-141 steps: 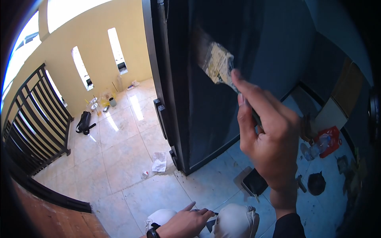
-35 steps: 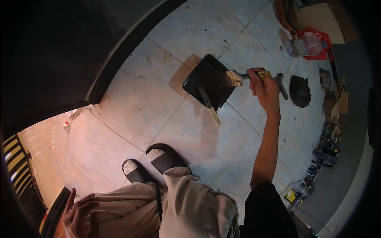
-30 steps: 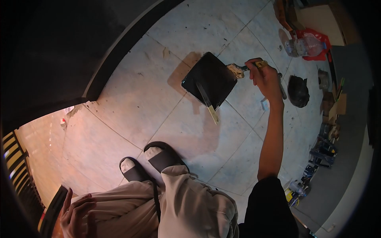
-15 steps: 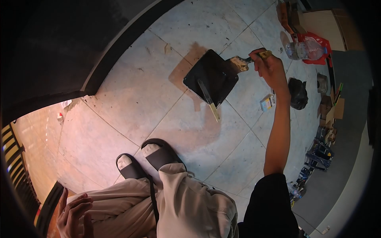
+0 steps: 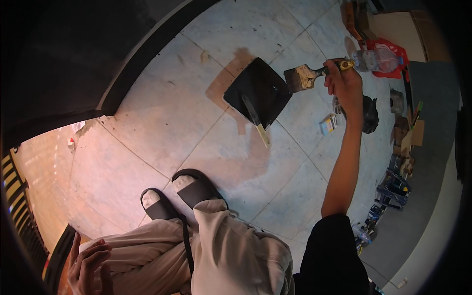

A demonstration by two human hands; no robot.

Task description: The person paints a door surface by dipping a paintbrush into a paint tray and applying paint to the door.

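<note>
My right hand (image 5: 345, 86) is closed round the handle of a wide paintbrush (image 5: 304, 77), its metal band spotted with pale dried paint. The dark bristle end is at the right corner of a square black tray (image 5: 268, 91) on the tiled floor; whether they touch I cannot tell. A tool with a dark blade and pale handle (image 5: 262, 134) lies across the tray's lower edge. At the lower left, my left hand (image 5: 89, 268) is raised beside my leg with its fingers apart, holding nothing.
A dark panel (image 5: 73, 54) fills the upper left. On the floor at the right are a small box (image 5: 328, 124), a black bag (image 5: 370, 115), a clear bottle (image 5: 366, 61) on red plastic (image 5: 397, 69) and tools along the wall (image 5: 393, 189). My sandalled feet (image 5: 196, 189) are below the tray.
Since the earliest frame, the view has turned from the dark panel down to the floor. Over the last half second, the brush has moved back right from inside the tray, exposing its bristles.
</note>
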